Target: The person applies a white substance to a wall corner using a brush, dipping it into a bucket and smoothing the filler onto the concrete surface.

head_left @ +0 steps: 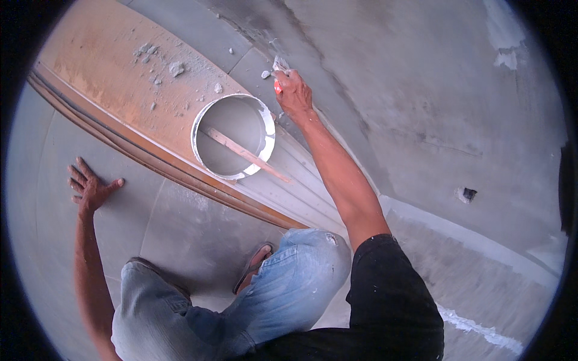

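Observation:
My right hand grips a putty knife with a red handle, its blade smeared white. The blade is at the foot of the grey wall, beside a small white lump. My left hand rests on the grey tiled floor with its fingers spread and nothing in it. Between my hands a round white bucket stands on stacked boards, with grey liquid-looking material inside. A wooden stick leans across it, one end in the grey material and the other past the rim.
Crumbled grey chunks and dust lie on the orange-brown board. Long pale strips run under the bucket toward my knee. A small square hole is in the wall. My sandalled foot is close to the board edge.

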